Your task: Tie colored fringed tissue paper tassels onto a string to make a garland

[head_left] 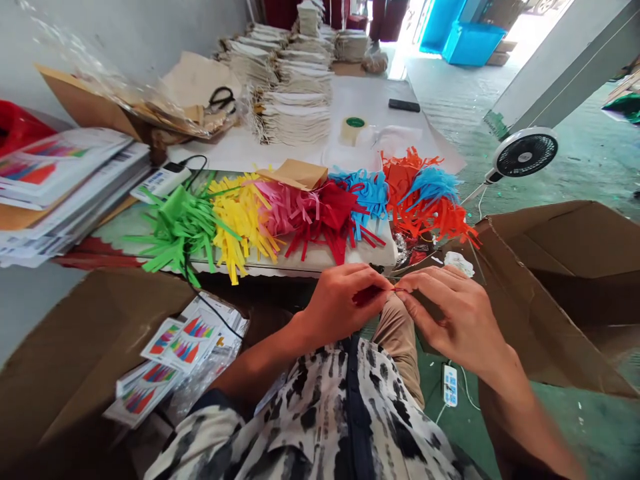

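Fingers [419,280] on red piece [367,296]; sideways

Had a grey wall [165,23] at left, green floor [580,177], white-topped table [367,100], pale pillar [560,70] at right; took daylight through a far opening [533,30].

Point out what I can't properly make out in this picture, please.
Head view: the full shape of the red piece, mostly covered by the left hand and right hand.
Head view: part of the pink fringe, hidden by the brown paper.
Head view: the red item at far left, cut off by the picture's edge.
Head view: any wording on the tape roll, too small to read.
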The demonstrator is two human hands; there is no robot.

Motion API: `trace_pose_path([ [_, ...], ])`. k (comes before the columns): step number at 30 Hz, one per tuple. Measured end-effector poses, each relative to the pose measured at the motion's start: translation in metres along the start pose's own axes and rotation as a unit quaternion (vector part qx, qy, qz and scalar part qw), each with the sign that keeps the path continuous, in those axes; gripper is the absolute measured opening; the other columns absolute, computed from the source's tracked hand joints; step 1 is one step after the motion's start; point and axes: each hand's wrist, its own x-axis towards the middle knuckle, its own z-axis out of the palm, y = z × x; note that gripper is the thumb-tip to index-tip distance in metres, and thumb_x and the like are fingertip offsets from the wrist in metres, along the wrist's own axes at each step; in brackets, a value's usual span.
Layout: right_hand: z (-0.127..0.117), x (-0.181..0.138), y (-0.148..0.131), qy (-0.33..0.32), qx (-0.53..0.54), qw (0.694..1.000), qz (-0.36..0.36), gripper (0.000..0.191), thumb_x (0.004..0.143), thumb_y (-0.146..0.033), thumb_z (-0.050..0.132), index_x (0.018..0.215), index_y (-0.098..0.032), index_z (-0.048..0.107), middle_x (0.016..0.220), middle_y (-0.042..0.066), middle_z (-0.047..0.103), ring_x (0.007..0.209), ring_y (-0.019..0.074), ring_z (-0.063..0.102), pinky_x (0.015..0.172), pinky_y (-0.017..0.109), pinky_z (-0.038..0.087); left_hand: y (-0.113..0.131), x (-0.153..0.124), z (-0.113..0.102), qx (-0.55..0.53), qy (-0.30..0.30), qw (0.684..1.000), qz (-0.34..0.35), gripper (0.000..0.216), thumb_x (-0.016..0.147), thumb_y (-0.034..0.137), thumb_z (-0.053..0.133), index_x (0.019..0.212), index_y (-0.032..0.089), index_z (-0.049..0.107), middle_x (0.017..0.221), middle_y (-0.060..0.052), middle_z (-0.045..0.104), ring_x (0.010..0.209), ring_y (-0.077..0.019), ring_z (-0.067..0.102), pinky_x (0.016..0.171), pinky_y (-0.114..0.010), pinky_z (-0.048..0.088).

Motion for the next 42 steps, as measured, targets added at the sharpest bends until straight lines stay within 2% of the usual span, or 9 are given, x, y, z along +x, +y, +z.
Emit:
trace_pose_path([
  [5, 0.001, -0.002, 0.003, -0.007, 0.034, 0.999, 0.039, 0.004, 0.102, -0.021, 0.059, 0.099, -0.022, 0.061, 0.093, 0.001, 0.073, 0.082, 0.0163, 0.068, 0.076, 0.032, 0.047, 0.0, -0.002, 0.002, -0.121, 0.003, 0.987, -0.102, 0.018, 0.089, 0.018, 0.077, 0.107, 0.019, 0.074, 0.091, -0.002, 0.078, 0.08, -0.0123, 0.073, 0.076, -0.022, 0.056],
  [12, 0.0, -0.002, 0.007, -0.032, 0.084, 0.991, 0.099, 0.008, 0.101, -0.026, 0.062, 0.094, -0.024, 0.066, 0.091, 0.0, 0.073, 0.082, 0.0163, 0.068, 0.077, 0.03, 0.049, -0.007, -0.002, 0.008, -0.149, -0.018, 0.983, -0.11, 0.011, 0.092, 0.019, 0.072, 0.103, 0.018, 0.073, 0.093, -0.004, 0.077, 0.083, -0.0136, 0.072, 0.076, -0.024, 0.056],
  [20, 0.012, -0.009, 0.013, 0.057, 0.177, 0.968, 0.166, 0.008, 0.098, -0.03, 0.071, 0.104, -0.026, 0.071, 0.096, 0.001, 0.074, 0.085, 0.0171, 0.069, 0.078, 0.031, 0.053, -0.013, 0.0, 0.018, -0.181, 0.0, 0.973, -0.14, 0.009, 0.092, 0.026, 0.073, 0.096, 0.018, 0.068, 0.09, -0.002, 0.073, 0.08, -0.0128, 0.068, 0.074, -0.023, 0.053],
  [23, 0.014, -0.01, 0.015, 0.046, 0.172, 0.972, 0.152, 0.009, 0.101, -0.027, 0.065, 0.094, -0.024, 0.07, 0.092, 0.002, 0.072, 0.083, 0.0167, 0.067, 0.076, 0.031, 0.052, -0.015, 0.002, 0.019, -0.165, -0.052, 0.974, -0.145, 0.016, 0.095, 0.031, 0.07, 0.105, 0.018, 0.069, 0.091, -0.002, 0.073, 0.077, -0.012, 0.065, 0.071, -0.022, 0.05],
  [27, 0.013, -0.009, 0.017, 0.017, 0.124, 0.981, 0.149, 0.013, 0.103, -0.029, 0.061, 0.094, -0.023, 0.068, 0.088, 0.002, 0.07, 0.078, 0.0164, 0.065, 0.069, 0.03, 0.05, -0.02, 0.004, 0.022, -0.092, -0.135, 0.979, -0.122, 0.02, 0.101, 0.031, 0.058, 0.093, 0.017, 0.069, 0.078, 0.001, 0.065, 0.069, -0.0101, 0.054, 0.067, -0.022, 0.043],
  [33, 0.013, -0.013, 0.03, 0.091, 0.124, 0.968, 0.198, 0.013, 0.101, -0.033, 0.063, 0.094, -0.024, 0.068, 0.089, 0.002, 0.07, 0.078, 0.0179, 0.063, 0.068, 0.031, 0.05, -0.03, 0.005, 0.017, -0.155, -0.16, 0.959, -0.177, 0.031, 0.103, 0.039, 0.055, 0.083, 0.016, 0.062, 0.071, 0.003, 0.053, 0.063, -0.0089, 0.044, 0.059, -0.021, 0.036],
  [37, 0.028, -0.006, 0.036, 0.071, 0.219, 0.953, 0.199, 0.02, 0.099, -0.037, 0.069, 0.115, -0.026, 0.075, 0.098, 0.003, 0.072, 0.091, 0.0187, 0.068, 0.081, 0.032, 0.056, -0.037, 0.007, 0.019, -0.192, -0.145, 0.947, -0.214, 0.035, 0.103, 0.046, 0.054, 0.085, 0.016, 0.059, 0.07, 0.003, 0.054, 0.06, -0.0087, 0.044, 0.057, -0.022, 0.035],
  [39, 0.039, 0.0, 0.039, 0.05, 0.268, 0.942, 0.196, 0.017, 0.099, -0.038, 0.069, 0.103, -0.025, 0.079, 0.101, 0.005, 0.074, 0.096, 0.0195, 0.071, 0.086, 0.034, 0.059, -0.042, 0.01, 0.023, -0.188, -0.134, 0.95, -0.21, 0.035, 0.102, 0.045, 0.055, 0.082, 0.016, 0.058, 0.069, 0.004, 0.051, 0.06, -0.0082, 0.04, 0.057, -0.022, 0.033],
  [42, 0.051, 0.01, 0.057, 0.049, 0.356, 0.902, 0.239, 0.031, 0.099, -0.041, 0.068, 0.075, -0.021, 0.076, 0.098, 0.006, 0.077, 0.079, 0.0167, 0.072, 0.071, 0.031, 0.061, -0.051, 0.014, 0.028, -0.153, -0.129, 0.954, -0.221, 0.032, 0.1, 0.042, 0.058, 0.08, 0.017, 0.057, 0.067, 0.005, 0.046, 0.06, -0.0082, 0.038, 0.056, -0.022, 0.031],
])
